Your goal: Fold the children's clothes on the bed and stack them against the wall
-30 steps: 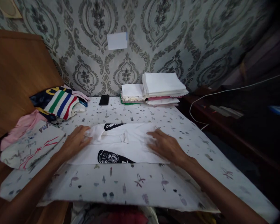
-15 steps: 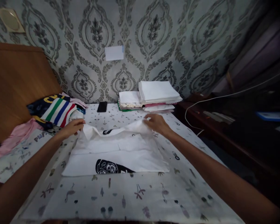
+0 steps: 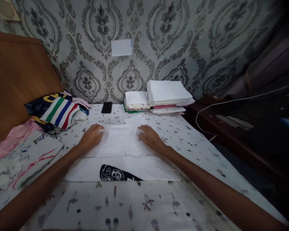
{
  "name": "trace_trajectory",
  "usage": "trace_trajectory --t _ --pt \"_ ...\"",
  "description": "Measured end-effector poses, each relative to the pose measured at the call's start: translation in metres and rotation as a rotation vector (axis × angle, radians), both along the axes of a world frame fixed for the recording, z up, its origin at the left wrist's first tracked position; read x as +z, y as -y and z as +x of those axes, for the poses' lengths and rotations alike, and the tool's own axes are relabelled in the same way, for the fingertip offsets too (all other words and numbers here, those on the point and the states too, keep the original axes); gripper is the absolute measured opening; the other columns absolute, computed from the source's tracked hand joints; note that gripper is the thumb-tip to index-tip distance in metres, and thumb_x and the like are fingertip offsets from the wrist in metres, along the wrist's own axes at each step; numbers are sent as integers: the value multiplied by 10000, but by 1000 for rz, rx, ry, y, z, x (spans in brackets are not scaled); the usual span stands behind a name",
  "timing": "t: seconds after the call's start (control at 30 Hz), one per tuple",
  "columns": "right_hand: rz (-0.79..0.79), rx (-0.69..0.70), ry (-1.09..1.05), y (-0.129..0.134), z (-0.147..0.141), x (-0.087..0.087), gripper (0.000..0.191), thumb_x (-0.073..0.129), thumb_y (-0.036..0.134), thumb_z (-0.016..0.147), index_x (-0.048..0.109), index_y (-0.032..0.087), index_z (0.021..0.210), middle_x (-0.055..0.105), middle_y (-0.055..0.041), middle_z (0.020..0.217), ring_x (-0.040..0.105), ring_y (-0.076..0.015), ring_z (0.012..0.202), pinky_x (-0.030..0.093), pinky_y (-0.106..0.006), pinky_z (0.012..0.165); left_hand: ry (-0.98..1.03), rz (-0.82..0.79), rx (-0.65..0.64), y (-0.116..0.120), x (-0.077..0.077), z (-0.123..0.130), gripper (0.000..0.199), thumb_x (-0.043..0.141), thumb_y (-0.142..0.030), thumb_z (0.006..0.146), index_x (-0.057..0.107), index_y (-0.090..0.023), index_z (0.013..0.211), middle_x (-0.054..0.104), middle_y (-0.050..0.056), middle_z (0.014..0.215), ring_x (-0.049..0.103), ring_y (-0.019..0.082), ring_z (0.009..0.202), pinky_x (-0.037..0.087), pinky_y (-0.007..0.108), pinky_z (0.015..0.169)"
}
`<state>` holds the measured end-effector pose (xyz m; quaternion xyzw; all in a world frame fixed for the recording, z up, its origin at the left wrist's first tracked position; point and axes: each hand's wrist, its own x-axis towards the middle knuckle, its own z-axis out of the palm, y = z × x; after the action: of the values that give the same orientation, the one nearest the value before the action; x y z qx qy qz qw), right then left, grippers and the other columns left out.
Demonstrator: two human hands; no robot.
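Note:
A white T-shirt [image 3: 115, 141], partly folded, lies in front of me on the patterned sheet. A black print [image 3: 115, 173] shows along its near edge. My left hand [image 3: 92, 136] is at the left side of the upper layer, with its fingers curled onto the cloth. On the opposite side, my right hand [image 3: 150, 138] has its fingers bent in on the fabric. Both hands and the cloth beside them are smeared by motion. Beyond the hands, a white flap [image 3: 135, 120] sticks out at the far edge.
Neatly stacked folded cloths [image 3: 170, 93] stand by the wall, with a lower stack [image 3: 136, 98] beside them. A black phone [image 3: 107, 107] lies on the sheet [image 3: 106, 205]. Loose clothes [image 3: 59, 112] are heaped at left by a wooden board [image 3: 19, 77]. A white cable [image 3: 199, 115] hangs at right.
Both hands have moved closer together. The raised far edge of the T-shirt has come down and now lies flatter and narrower between them. The camera view has shifted slightly.

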<state>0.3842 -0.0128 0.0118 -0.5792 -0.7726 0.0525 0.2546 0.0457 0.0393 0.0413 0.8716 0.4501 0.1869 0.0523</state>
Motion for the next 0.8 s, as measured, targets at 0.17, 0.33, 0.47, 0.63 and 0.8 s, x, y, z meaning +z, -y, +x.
trace_trajectory --t 0.17,0.33,0.47,0.63,0.8 --pt "-40 34 143 42 -8 -11 452 440 371 973 548 128 1338 538 -203 1409 479 -325 1315 408 -489 1078 -198 -201 -79 -4 -25 2 589 330 -495 986 415 -196 1486 359 115 1605 305 270 1483 232 477 1203" --pt "-144 -95 63 51 -3 4 375 528 289 906 619 160 1245 663 -136 1152 593 -280 1078 469 -423 962 -240 -62 226 -19 -26 -24 504 313 -374 980 518 -147 1380 438 182 1533 384 309 1426 283 508 1161" --pt "-247 -163 -90 57 -2 24 207 511 183 839 690 196 943 695 -66 943 618 -214 880 482 -354 845 -149 -90 -58 20 -5 -12 413 351 -439 967 637 -195 1139 624 137 1257 542 289 1184 410 423 1042" --pt "-343 121 -386 118 4 78 183 565 347 858 670 222 942 694 -79 1086 621 -227 980 494 -369 876 -160 -521 -190 67 25 -13 367 556 -585 849 660 -277 1019 678 49 1051 613 257 942 461 303 759" --pt "-770 319 -363 200 8 118 164 574 334 895 698 242 948 717 -51 939 649 -180 851 512 -309 791 -20 -495 -20 93 -7 -42 335 550 -564 823 668 -270 930 691 60 877 634 282 874 465 309 714"
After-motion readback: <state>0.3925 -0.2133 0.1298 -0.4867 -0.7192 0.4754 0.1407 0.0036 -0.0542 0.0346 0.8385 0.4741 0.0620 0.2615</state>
